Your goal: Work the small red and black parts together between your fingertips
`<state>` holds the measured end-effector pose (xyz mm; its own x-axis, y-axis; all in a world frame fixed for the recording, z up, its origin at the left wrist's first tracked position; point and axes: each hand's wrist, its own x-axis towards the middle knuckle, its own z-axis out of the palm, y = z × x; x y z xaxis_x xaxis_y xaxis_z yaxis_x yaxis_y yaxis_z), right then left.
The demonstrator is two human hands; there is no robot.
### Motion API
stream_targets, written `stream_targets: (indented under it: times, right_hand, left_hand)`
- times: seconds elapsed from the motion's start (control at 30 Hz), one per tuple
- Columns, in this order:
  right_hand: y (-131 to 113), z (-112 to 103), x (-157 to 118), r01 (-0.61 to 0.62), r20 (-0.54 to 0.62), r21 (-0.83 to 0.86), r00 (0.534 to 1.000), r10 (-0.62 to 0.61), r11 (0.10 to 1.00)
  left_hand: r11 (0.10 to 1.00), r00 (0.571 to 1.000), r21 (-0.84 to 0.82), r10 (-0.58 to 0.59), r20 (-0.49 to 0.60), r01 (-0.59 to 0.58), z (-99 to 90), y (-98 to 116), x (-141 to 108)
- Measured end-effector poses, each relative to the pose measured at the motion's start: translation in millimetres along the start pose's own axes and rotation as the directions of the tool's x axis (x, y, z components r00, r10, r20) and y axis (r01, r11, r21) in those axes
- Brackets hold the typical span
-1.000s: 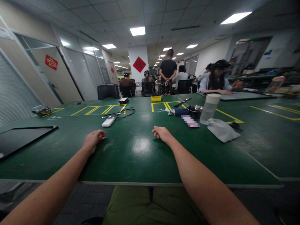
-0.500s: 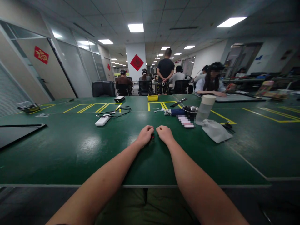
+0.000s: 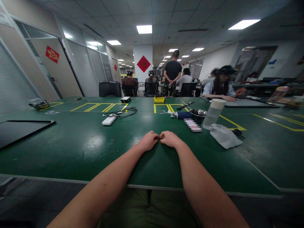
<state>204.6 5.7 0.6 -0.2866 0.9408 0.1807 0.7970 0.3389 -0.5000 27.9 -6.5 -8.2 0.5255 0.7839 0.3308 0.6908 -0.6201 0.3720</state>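
Both hands rest close together over the green table (image 3: 95, 158). My left hand (image 3: 150, 141) has its fingers curled on a small red object (image 3: 157, 138), of which only a bit shows at the fingertips. Just to the right, my right hand (image 3: 169, 139) is bent inward, its fingertips pressed together near the same red object. Whether the right fingers hold any part of it is too small to tell.
Left of centre lies a white power bank (image 3: 109, 120) with a black cable. To the right are a blurred pink item (image 3: 193, 125), a metal bowl (image 3: 199, 116), a bottle (image 3: 213, 115) and a white pouch (image 3: 224, 136). A person (image 3: 223, 85) sits at the far right.
The fingertips have come nearer each other around the small red object, which before lay on the table beside my left hand. The view has shifted slightly left.
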Motion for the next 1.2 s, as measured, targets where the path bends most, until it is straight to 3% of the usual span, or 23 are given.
stream_targets:
  times: [0.1,0.17,0.3,0.43,0.57,0.8,1.0,1.2]
  right_hand:
    - [-2.9,-0.7,-0.3,0.017,0.017,0.113,1.000,-0.019,0.993]
    - [-6.8,0.8,-0.9,-0.017,0.029,0.314,1.000,0.009,0.949]
    - [-16.6,5.4,-1.5,-0.107,0.048,0.704,0.994,0.103,0.702]
    - [-22.9,7.2,-0.8,-0.161,0.081,0.844,0.981,0.174,0.511]
    - [-24.1,8.7,-0.9,-0.223,0.157,0.900,0.968,0.198,0.374]
    - [-22.8,11.3,-1.4,-0.246,0.179,0.901,0.961,0.212,0.357]
    - [-27.4,8.8,-2.6,-0.276,0.202,0.894,0.951,0.232,0.352]
    - [-27.2,8.7,-3.4,-0.277,0.201,0.895,0.950,0.241,0.348]
  left_hand:
    - [1.000,0.999,-0.011,-0.020,-0.034,0.020,-1.1,1.3,0.2]
    - [0.992,0.996,-0.115,-0.058,-0.068,0.050,-3.8,-1.1,-0.6]
    - [0.861,0.970,-0.478,-0.233,-0.068,0.173,-9.6,-10.1,-1.9]
    - [0.650,0.959,-0.740,-0.284,-0.026,0.172,-9.5,-17.6,-2.3]
    - [0.592,0.952,-0.789,-0.305,-0.030,0.165,-6.7,-17.5,-2.5]
    - [0.519,0.940,-0.828,-0.340,0.028,0.212,-6.6,-13.7,-2.8]
    - [0.375,0.917,-0.895,-0.389,0.086,0.243,-5.5,-15.9,-1.6]
    - [0.383,0.923,-0.892,-0.374,0.089,0.241,-4.8,-18.4,-1.1]
